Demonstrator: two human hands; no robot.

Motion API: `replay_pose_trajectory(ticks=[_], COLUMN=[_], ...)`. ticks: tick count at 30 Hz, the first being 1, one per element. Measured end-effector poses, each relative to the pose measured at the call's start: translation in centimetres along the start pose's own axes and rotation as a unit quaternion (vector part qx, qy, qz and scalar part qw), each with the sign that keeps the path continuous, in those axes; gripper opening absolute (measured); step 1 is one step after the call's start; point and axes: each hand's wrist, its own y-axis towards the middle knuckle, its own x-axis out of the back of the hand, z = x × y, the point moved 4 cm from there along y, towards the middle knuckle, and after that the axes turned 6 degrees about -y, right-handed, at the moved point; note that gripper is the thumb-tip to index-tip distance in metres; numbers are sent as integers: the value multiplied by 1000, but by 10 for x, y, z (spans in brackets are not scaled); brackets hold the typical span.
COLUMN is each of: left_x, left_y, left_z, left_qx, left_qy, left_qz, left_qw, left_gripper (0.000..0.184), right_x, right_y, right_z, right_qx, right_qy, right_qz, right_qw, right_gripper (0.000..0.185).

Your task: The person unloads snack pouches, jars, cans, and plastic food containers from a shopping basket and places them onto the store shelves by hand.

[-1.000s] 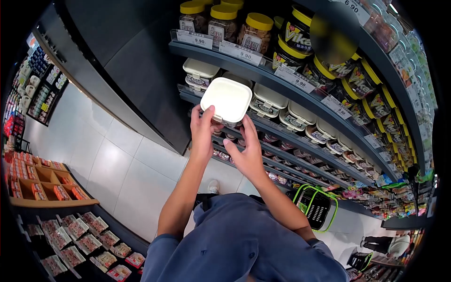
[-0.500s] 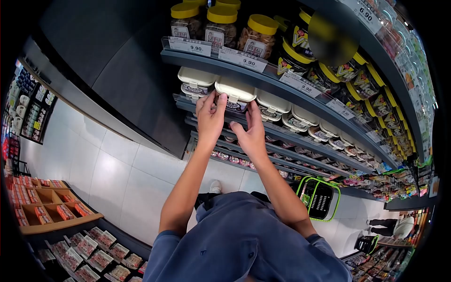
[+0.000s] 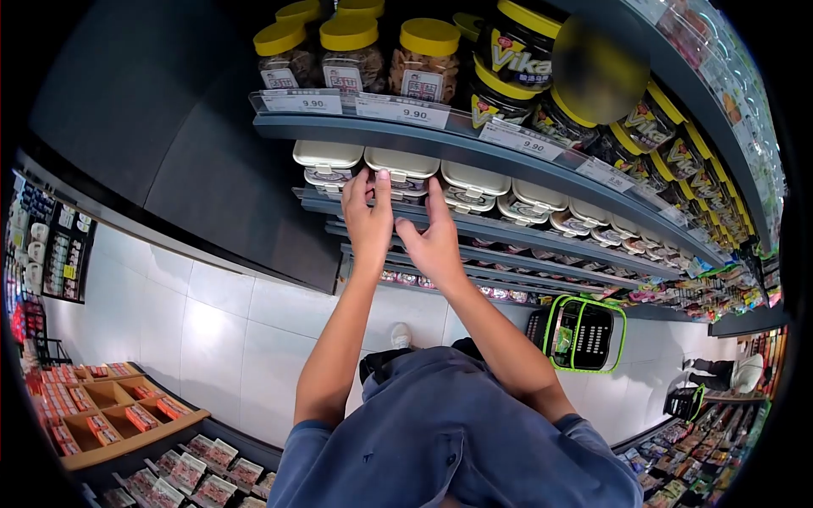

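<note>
A white-lidded plastic food container (image 3: 401, 162), second from the left in its row, sits on the shelf between my two hands. My left hand (image 3: 369, 227) has its fingers at the container's left side and its thumb on the front. At the right front corner, the fingers of my right hand (image 3: 431, 240) press against the container, while that thumb points toward my left hand. Another white-lidded container (image 3: 329, 156) stands to the left, and a similar container (image 3: 476, 179) is on the right. The container's back is hidden under the shelf above.
Yellow-lidded jars (image 3: 349, 57) and black Vika tubs (image 3: 511, 63) fill the shelf above, behind price tags (image 3: 402, 111). A black basket with green edges (image 3: 587, 334) stands on the floor at right. A wooden divided display (image 3: 114, 415) is at lower left; a person (image 3: 735, 374) stands far right.
The view has shifted, so the shelves sit lower and further left. Both hands stay around the same container, which appears pushed slightly deeper under the upper shelf.
</note>
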Motion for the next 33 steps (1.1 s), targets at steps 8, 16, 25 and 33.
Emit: replay_pose_trajectory(ticks=[8, 16, 25, 33], left_x=[6, 23, -9, -136], left_y=[-30, -174, -344, -445], left_z=[14, 196, 300, 279], left_qx=[-85, 51, 257, 272], left_qy=[-69, 127, 338, 500], left_qz=[-30, 212, 540, 534], left_qw=[994, 968, 727, 626], left_gripper=[36, 16, 39, 42], right_x=[16, 93, 373, 457], right_y=[-51, -202, -499, -559], right_z=[-5, -229, -492, -574], right_qx=[83, -96, -693, -541], right_qy=[56, -184, -2, -269], right_qz=[20, 239, -189, 170], right_qw=[995, 949, 695, 778], right_gripper=[63, 29, 21, 31])
